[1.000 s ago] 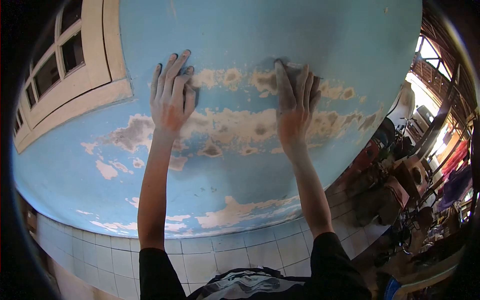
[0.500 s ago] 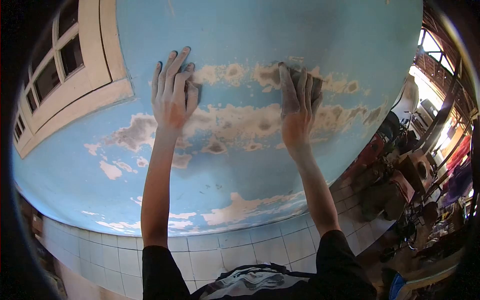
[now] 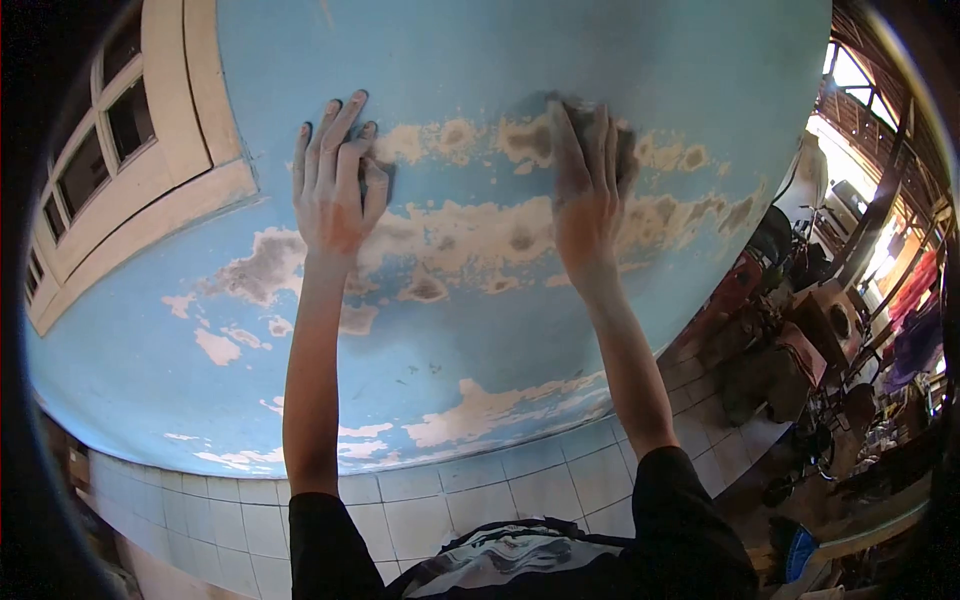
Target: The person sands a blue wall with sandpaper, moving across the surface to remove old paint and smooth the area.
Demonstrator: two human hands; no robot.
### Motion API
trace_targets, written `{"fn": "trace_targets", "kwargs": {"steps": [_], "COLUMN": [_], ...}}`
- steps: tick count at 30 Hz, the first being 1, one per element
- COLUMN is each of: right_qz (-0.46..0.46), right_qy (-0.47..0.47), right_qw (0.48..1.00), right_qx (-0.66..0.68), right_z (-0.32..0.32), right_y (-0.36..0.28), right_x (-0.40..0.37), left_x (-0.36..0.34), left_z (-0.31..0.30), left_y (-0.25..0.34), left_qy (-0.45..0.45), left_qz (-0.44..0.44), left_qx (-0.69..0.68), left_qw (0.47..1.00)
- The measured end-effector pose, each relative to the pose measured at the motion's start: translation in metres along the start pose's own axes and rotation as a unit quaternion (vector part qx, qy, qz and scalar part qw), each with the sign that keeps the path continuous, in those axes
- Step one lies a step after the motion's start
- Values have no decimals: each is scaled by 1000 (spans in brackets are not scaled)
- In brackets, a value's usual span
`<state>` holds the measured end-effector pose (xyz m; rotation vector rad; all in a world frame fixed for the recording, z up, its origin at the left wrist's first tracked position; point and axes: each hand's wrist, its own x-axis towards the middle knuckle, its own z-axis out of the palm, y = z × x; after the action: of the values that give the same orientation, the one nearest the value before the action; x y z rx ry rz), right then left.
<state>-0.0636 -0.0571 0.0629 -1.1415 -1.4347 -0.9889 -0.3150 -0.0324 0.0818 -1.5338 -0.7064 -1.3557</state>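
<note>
1 L. hand [image 3: 335, 200], resting on blue wall [image 3: 480, 340] w/ pale patches [image 3: 480, 232], grip released; 1 R. hand [image 3: 587, 200], lying against same, grip hidden, can't tell.

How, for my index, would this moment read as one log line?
left hand: on blue wall; right hand: at wall, grip unclear; pale patches: around hands
</note>
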Motion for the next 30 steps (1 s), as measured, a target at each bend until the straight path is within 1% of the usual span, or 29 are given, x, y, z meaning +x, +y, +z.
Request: {"fn": "trace_targets", "kwargs": {"steps": [3,7,9,10,12,13,15,16,17,18,19,20,22,23,25,26,27,28,29,30], "right_qz": [11,-2,-26,-24,-35,-34,-72,-71,60,190,81,81,-71,-69,8,6,172,331,319,318], "right_qy": [2,23,27,26,-27,-31,-55,-55,-32,-8,144,143,99,100,37,41,13,-17,71,72], "right_qw": [1000,1000,999,999,997,997,993,993,973,916,946,946,960,961,954,954,913,839,855,857], "right_qx": [1,-20,34,35,66,67,72,74,218,353,279,280,251,249,297,297,371,431,402,400], "right_z": [5,1,-3,-1,6,8,12,21,34,36,41,44,46,43,39,42,49,56,76,74], "right_y": [2,5,0,-3,-9,-7,-1,10,26,27,24,12,-4,0,16,27,41,49,45,34], "right_x": [-19,9,16,7,-18,-24,-33,-36,-36,-27,-20,-25,-48,-54,-57,-59,-65,-71,-77,-72], "left_x": [5,1,0,0,0,0,-1,-1,0,0,0,0,-1,0,-1,0,1,1,1,1], "left_z": [0,2,1,1,1,1,2,2,2,2,2,2,2,3,3,3,2,1,1,1], "left_y": [0,0,0,-1,-3,-3,-2,-2,-2,-2,-2,-1,-2,-2,-2,-2,-3,-2,0,0], "left_qy": [-4,4,0,-3,-8,-4,-3,-1,3,2,1,1,2,6,7,5,7,1,-5,-4], "left_qz": [-7,2,3,4,2,5,8,7,6,6,4,3,5,8,7,4,5,3,-1,-2], "left_qx": [-6,-9,-6,-7,-4,-6,-8,-9,-8,-6,-5,-5,-9,-12,-16,-18,-18,-14,-12,-14], "left_qw": [1000,1000,1000,1000,1000,1000,1000,1000,1000,1000,1000,1000,1000,1000,1000,1000,1000,1000,1000,1000]}}
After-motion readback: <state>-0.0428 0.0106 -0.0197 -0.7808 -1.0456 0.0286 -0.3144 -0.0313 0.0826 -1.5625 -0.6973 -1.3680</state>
